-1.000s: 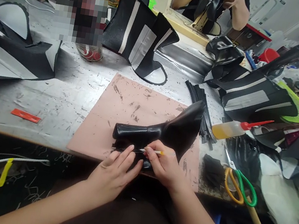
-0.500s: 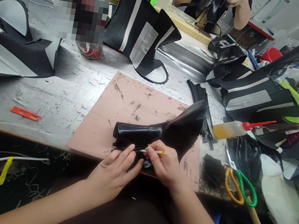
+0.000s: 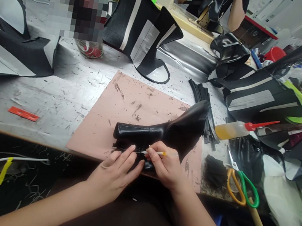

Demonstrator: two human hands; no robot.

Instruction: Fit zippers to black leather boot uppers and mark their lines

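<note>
- Your left hand lies with fingers spread on the black boot upper, just beside the right.
- Your right hand is closed around a slim pen-like tool (white and yellow), its tip at the upper.
- The upper rests on the pink mat, toward its right edge, by the desk's near edge.
- Black strips lie near the mat's far right corner.
</note>
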